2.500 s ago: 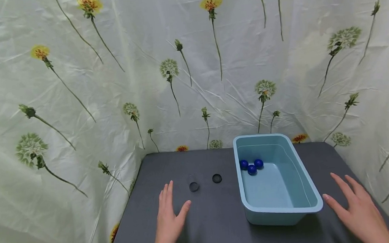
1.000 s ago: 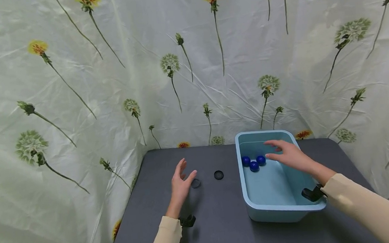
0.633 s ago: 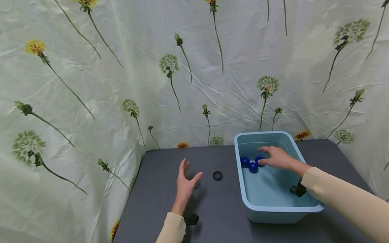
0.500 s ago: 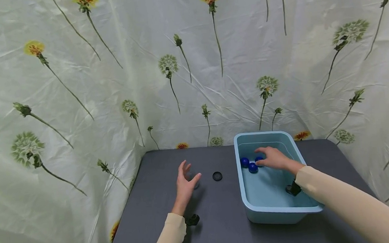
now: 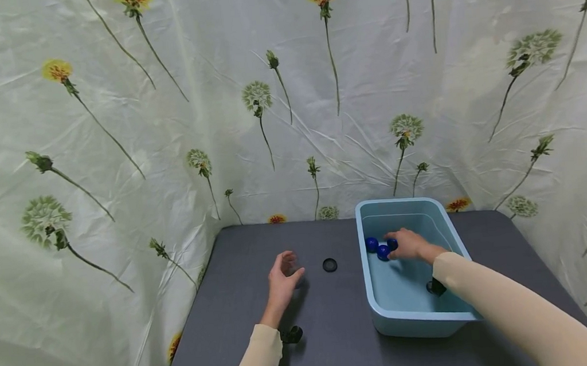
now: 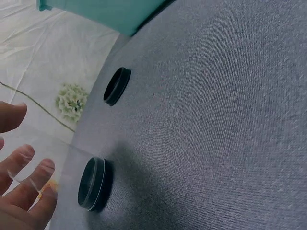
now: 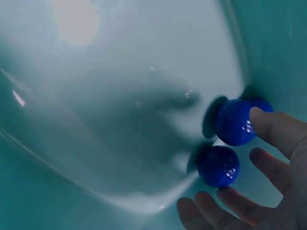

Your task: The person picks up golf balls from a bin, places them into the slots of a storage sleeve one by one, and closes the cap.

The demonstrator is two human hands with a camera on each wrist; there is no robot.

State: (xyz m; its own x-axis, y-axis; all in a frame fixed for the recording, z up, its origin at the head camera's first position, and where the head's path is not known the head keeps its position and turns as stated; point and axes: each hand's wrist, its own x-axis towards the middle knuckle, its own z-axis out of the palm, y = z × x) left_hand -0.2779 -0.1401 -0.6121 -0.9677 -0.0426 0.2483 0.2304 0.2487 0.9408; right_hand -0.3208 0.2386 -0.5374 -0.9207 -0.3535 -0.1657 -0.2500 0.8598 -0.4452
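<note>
My left hand (image 5: 281, 284) curves around a clear cylindrical container with a black base (image 6: 91, 184) that stands on the table. Its fingers show through the clear wall in the left wrist view, and a firm hold is not visible. Inside the light blue bin (image 5: 413, 320), my right hand (image 5: 407, 244) reaches down over three shiny blue balls. The right ball (image 5: 392, 244) lies between thumb and fingers, not gripped. Close beside it are the front ball (image 5: 383, 252) and the left ball (image 5: 372, 244).
A black round lid (image 5: 330, 265) lies on the dark grey table (image 5: 337, 340) between the left hand and the bin. Behind and to the left hangs a pale curtain (image 5: 214, 97) with a dandelion print. The bin's raised walls surround the right hand.
My right hand came from outside the bin's right side, over its rim and down to the balls. My left hand moved forward to the clear container, its fingers now more curved.
</note>
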